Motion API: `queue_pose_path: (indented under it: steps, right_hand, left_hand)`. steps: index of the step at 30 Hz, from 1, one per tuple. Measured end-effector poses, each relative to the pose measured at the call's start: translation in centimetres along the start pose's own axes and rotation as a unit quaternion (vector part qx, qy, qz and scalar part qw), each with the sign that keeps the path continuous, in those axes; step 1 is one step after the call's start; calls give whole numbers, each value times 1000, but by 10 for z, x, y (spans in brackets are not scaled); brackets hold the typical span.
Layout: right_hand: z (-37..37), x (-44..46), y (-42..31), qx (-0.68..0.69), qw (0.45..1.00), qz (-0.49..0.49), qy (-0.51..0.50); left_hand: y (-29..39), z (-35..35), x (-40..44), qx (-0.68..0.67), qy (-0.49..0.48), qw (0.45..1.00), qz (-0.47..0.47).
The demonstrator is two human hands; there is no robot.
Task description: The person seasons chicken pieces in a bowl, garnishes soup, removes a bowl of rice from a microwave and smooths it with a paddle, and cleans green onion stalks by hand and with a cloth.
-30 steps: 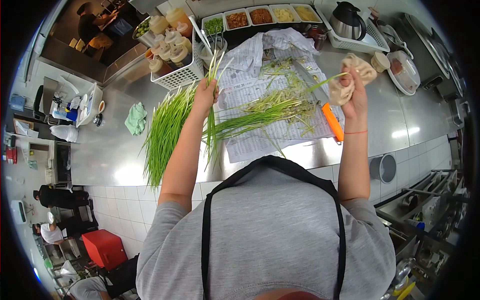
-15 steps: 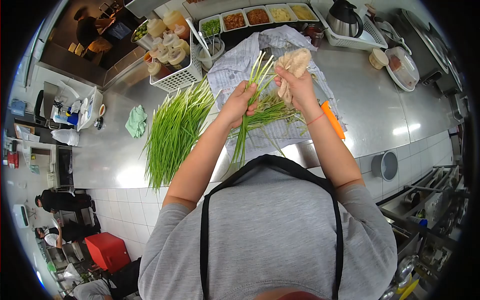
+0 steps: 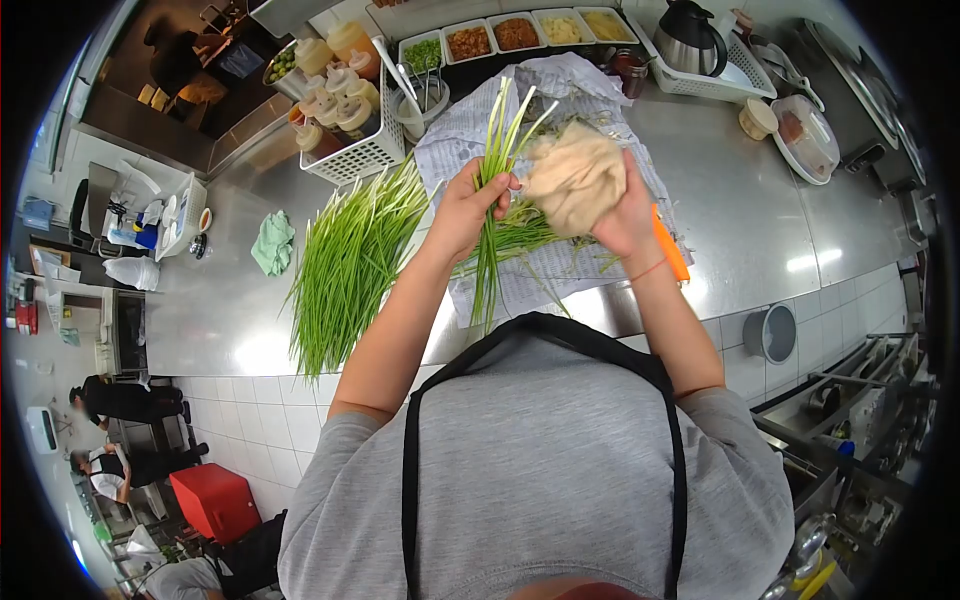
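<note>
My left hand point(image 3: 466, 212) is closed around a small bunch of chives point(image 3: 490, 245), their pale ends pointing up and away from me. Against my right hand point(image 3: 628, 218) is a crumpled beige cloth point(image 3: 575, 180), blurred by motion and covering most of the fingers. The cloth is just right of the bunch. Under both hands lies spread newspaper point(image 3: 455, 150), with more loose chives point(image 3: 530, 232) and trimmings on it. A large pile of chives point(image 3: 355, 265) rests on the steel counter to the left. Beside my right wrist, an orange object point(image 3: 672, 245) is partly hidden.
A white basket of sauce bottles point(image 3: 370, 150) stands at the back left. Food trays point(image 3: 468, 40) line the back. A green cloth point(image 3: 272, 244) lies left, a lidded plastic container point(image 3: 805, 140) right. Other people point(image 3: 125, 400) stand at the far left.
My right hand has moved slightly right and down, and the cloth has swung out wider in front of it. The bunch in my left hand has shifted a little left and stands more upright.
</note>
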State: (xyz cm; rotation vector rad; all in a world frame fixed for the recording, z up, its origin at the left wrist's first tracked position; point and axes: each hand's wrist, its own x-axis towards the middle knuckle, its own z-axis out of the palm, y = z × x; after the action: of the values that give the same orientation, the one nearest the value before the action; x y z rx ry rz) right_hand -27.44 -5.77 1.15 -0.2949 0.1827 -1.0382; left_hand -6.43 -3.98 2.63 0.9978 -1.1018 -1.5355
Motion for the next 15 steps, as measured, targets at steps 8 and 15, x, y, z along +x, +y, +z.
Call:
queue_pose_path:
  steps: [8, 15]
  right_hand:
    - [16, -9, 47, 87, 992, 16, -85]
    - [4, -2, 74, -19, 993, -25, -117]
  left_hand:
    - [-2, 15, -4, 55, -6, 998, 26]
    - [-11, 19, -8, 129, -19, 991, 25]
